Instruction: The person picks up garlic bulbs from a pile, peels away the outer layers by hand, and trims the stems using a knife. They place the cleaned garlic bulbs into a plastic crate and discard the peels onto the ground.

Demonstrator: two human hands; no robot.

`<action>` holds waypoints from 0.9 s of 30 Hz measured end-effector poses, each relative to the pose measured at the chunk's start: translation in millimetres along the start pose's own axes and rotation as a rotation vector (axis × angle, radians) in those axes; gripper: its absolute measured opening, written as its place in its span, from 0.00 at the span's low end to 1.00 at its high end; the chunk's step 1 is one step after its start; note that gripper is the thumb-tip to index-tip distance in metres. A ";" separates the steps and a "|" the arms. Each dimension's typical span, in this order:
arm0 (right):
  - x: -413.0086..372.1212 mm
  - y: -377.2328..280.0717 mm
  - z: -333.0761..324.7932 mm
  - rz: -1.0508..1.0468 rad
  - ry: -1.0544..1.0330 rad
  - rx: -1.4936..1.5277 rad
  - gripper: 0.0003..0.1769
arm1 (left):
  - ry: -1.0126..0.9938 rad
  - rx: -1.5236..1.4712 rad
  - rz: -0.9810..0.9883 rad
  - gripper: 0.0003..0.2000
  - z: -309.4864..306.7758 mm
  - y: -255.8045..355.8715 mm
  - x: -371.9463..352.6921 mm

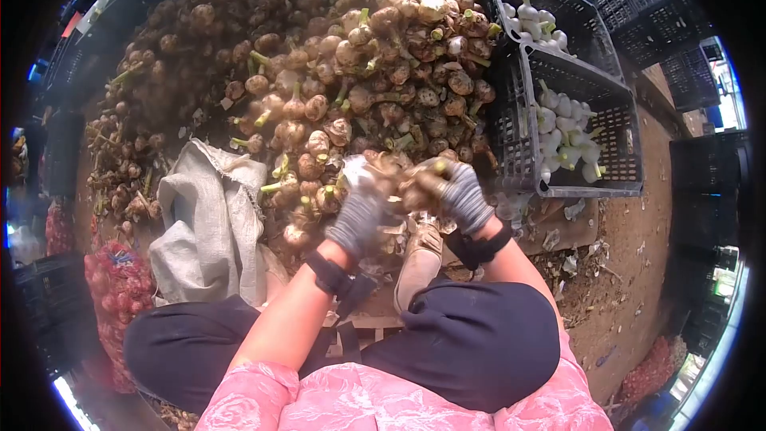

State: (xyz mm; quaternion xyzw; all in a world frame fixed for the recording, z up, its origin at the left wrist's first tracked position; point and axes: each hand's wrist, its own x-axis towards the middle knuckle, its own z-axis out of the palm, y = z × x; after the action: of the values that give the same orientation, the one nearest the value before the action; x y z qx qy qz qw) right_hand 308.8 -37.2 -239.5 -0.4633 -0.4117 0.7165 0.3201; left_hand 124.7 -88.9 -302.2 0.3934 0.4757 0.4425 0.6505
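Note:
Both my hands wear grey knit gloves with dirty brown fingers, and they meet at the near edge of a large heap of garlic bulbs (383, 64). My left hand (365, 199) is closed around a whitish garlic bulb (356, 169), smeared by motion. Close beside it on the right, my right hand (461, 191) has its fingers curled inward. Brown, blurred shapes lie between the two hands, so what the right fingers grip cannot be made out. The heaped bulbs are soil-stained, with short cut green stems.
Black plastic crates at the right hold clean white garlic bulbs (568, 128); the nearer crate (594, 191) stands by the heap. A pale woven sack (211, 223) lies at the left, beside a red mesh bag (120, 287) of bulbs. Stacked crates (650, 0) stand farther right. Peelings litter the ground.

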 end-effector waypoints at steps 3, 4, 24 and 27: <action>3.6 -6.2 -6.9 -0.037 0.112 0.149 0.10 | 0.178 0.212 -0.250 0.32 -7.1 48.5 -2.9; -1.2 -12.4 -4.8 0.000 0.115 0.303 0.10 | 0.229 0.785 0.123 0.40 -11.1 47.6 -2.2; -12.5 -27.8 13.7 -0.330 -0.064 -0.192 0.08 | 0.151 -0.069 0.171 0.34 42.3 81.3 -19.8; -14.5 -27.6 10.1 -0.376 -0.108 -0.207 0.09 | 0.137 -0.127 0.144 0.34 44.2 88.5 -21.6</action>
State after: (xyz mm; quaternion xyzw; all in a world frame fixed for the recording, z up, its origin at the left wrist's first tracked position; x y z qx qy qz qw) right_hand 306.8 -39.8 -206.9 -0.3696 -0.5786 0.6221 0.3762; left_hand 146.3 -86.9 -203.3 0.3534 0.4603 0.5432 0.6068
